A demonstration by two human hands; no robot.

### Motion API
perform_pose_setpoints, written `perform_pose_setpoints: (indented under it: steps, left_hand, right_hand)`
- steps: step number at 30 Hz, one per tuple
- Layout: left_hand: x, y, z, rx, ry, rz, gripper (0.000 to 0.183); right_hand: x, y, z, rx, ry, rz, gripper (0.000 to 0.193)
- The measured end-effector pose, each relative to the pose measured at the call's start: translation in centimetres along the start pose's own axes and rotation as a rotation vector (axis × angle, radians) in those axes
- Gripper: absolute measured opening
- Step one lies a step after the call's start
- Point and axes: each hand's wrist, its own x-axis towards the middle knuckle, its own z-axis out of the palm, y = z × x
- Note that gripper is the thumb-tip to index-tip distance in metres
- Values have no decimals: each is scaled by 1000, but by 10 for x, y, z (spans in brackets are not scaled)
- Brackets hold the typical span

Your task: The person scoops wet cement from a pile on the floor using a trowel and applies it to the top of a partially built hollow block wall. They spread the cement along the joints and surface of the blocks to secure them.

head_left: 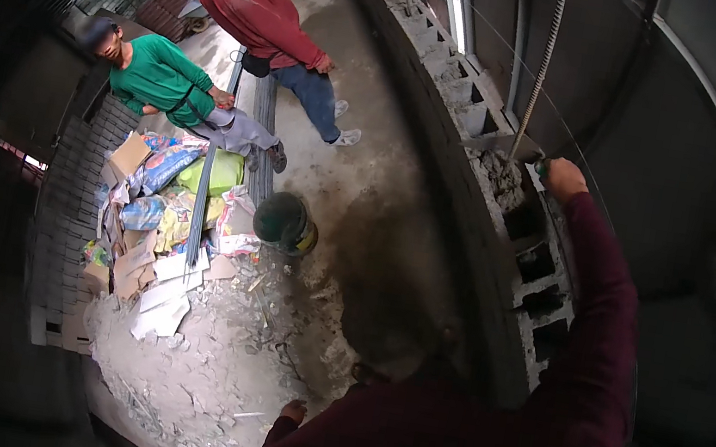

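My right hand [565, 179] is closed round the green handle of a trowel [493, 142], at the top of a hollow-block wall [552, 301]. The trowel's grey blade lies over the blocks, close to a ribbed steel bar [545, 61] that stands up out of the wall. Wet grey mortar [502, 185] fills the block cavity beside the bar; cavities nearer me look dark and hollow. Low at my side hangs my left hand [294, 411], over the rubble-strewn floor. It touches nothing that I can see, and its fingers are too small and dark to read.
A dark green bucket [283, 223] stands on the floor, near long metal bars [200, 208] and a heap of sacks and cardboard [153, 219]. Two people, in a green shirt [161, 75] and a red shirt [251, 10], stand beyond. Stacked blocks [65, 243] line the left.
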Motion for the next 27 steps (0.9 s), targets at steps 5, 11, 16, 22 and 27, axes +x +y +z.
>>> perform_pose_setpoints:
  steps: [5,11,16,22,27]
  left_hand:
    - [13,-4,-4,198,11,-22,40]
    - [41,-10,3,261,-2,166,41]
    - [54,-1,3,493,-62,255,43]
    - [96,-29,-11,622,-152,313,42]
    - [81,1,-37,279,-114,93,41]
  right_hand:
    - [-15,7,-39,-43,-128,-85,23]
    - [-28,52,27,-36,30,52,21]
    - [-59,11,7,30,19,102,24]
    - [-97,-39,8,202,107,190,25]
    - [-140,-84,34,745,187,515,37]
